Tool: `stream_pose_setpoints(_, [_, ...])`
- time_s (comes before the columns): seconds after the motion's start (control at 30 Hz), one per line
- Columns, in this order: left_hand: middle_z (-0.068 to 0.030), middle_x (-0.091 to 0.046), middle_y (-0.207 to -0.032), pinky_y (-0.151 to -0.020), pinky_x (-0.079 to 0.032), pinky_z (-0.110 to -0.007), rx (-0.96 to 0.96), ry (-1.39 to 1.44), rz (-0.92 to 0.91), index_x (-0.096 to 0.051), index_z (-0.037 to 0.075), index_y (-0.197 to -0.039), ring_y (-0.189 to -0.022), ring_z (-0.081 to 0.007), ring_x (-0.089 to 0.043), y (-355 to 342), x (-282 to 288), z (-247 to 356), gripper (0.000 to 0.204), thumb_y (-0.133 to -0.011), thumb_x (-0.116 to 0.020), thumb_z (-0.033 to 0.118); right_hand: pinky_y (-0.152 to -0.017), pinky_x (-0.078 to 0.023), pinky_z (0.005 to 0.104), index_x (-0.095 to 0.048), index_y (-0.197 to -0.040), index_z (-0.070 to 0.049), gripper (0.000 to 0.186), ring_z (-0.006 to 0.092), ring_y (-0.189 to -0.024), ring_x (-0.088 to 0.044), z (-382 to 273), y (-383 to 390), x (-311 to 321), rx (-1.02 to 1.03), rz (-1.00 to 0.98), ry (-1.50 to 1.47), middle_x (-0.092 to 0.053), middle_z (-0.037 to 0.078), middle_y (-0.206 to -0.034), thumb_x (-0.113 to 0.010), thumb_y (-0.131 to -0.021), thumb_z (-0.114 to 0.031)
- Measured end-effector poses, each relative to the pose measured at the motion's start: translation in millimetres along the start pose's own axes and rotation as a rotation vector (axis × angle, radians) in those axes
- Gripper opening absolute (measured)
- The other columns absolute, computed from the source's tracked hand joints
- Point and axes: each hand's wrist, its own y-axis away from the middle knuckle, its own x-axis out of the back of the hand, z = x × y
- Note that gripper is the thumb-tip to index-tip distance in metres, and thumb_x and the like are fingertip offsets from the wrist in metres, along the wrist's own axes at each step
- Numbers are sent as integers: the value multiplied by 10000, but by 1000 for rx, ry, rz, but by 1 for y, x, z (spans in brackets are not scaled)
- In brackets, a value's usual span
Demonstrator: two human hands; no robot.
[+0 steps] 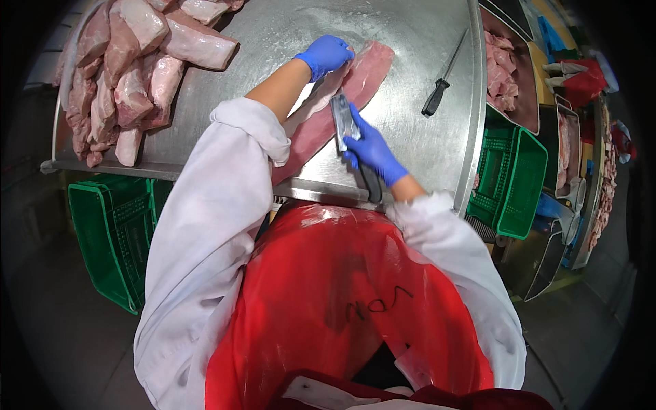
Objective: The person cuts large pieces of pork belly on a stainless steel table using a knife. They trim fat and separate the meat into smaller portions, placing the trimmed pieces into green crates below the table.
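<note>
My left hand (322,56), in a blue glove, has its fingers closed on the far end of a pale strip along a long pink piece of meat (362,78), lying diagonally on the steel table (266,41). My right hand (372,152), also blue-gloved, grips a black-handled knife (345,121), its broad blade held flat against or just over the meat's right side. Part of the meat is behind my left forearm and right hand. To the right lies a sharpening steel (435,96) with a black handle.
Raw meat pieces (140,89) are piled at the table's left. Right of it are a tray of pink meat (502,68), a green crate (519,178) and further trays. Another green crate (109,239) stands below the left edge. Other workers in red aprons (588,75) show at the far right.
</note>
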Motion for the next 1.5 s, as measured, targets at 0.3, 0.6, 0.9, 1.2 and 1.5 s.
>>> stream_pose_setpoints(0.3, [-17, -616, -736, -634, -456, -243, 78, 241, -31, -689, 10, -856, -670, -86, -552, 26, 17, 16, 153, -881, -677, 161, -594, -561, 332, -172, -1573, -268, 757, 162, -574, -645, -2, 11, -21, 37, -73, 212, -668, 108, -724, -557, -941, -106])
stream_pose_setpoints(0.6, [-35, -632, -815, -677, -474, -255, 0, 601, -55, -681, -4, -928, -710, -116, -579, 76, 34, 49, 168, -915, -655, 161, -546, -540, 300, -201, -1570, -245, 741, 152, -546, -611, -21, 7, -57, 11, -76, 46, -636, 79, -699, -544, -930, -98])
stream_pose_setpoints(0.9, [-8, -601, -752, -602, -436, -225, -242, 1047, -132, -656, 64, -858, -649, -92, -540, 127, 71, 56, 124, -942, -566, 84, -617, -554, 360, -168, -1568, -206, 723, 238, -560, -657, -17, 31, -91, 142, -70, 419, -675, 164, -706, -533, -944, -210])
stream_pose_setpoints(1.2, [-8, -624, -765, -615, -479, -207, -363, 1246, -22, -643, 44, -889, -670, -82, -593, 225, 125, 76, 75, -936, -591, 70, -581, -538, 348, -166, -1572, -202, 713, 229, -539, -639, -8, 56, -128, 149, -169, 457, -658, 170, -710, -516, -952, -164])
stream_pose_setpoints(1.5, [-56, -579, -825, -723, -444, -300, -568, 1340, 80, -575, 16, -932, -750, -139, -534, 362, 196, 58, 129, -944, -557, 144, -660, -541, 369, -162, -1573, -194, 731, 264, -621, -656, 22, 104, -164, 243, -194, 577, -666, 184, -798, -523, -940, -131])
